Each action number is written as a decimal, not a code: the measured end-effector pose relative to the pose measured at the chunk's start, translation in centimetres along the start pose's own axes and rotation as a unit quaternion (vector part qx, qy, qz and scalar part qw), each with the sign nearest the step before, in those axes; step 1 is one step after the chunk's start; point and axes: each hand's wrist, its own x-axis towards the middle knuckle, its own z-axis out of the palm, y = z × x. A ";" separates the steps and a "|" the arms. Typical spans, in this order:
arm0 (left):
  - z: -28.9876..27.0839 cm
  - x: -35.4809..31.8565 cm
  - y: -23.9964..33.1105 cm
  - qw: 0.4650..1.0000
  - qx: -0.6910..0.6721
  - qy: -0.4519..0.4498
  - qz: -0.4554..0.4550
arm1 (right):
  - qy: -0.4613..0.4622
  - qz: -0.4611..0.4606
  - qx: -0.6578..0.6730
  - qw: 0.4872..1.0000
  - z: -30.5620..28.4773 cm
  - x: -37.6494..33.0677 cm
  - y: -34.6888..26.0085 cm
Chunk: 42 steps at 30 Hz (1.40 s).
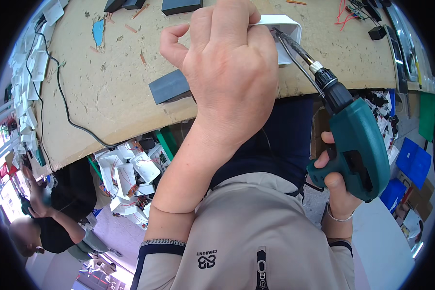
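Observation:
My right hand (341,191) grips a green soldering gun (365,140) by its handle. Its metal tip and a thin feed tube reach up and left into a white plastic case (295,31) on the table. My left hand (229,67) is closed on the near left side of that case; its back hides the fingertips and most of the case's left part. What the tip touches inside is too small to make out. Beside my left wrist lies a dark grey rectangular block (169,87), partly covered by the hand.
Black boxes (181,6) lie at the table's (116,92) far edge. A black cable (63,96) crosses its left side, near a row of white cases (26,96). Circuit boards with red wires (355,10) lie far right. White parts (125,176) fill a bin below. Another person (48,227) works at left.

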 end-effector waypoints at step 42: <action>1.0 -0.6 -1.4 0.995 -0.058 0.073 0.016 | 0.008 -0.018 0.003 1.000 -0.5 -1.2 0.4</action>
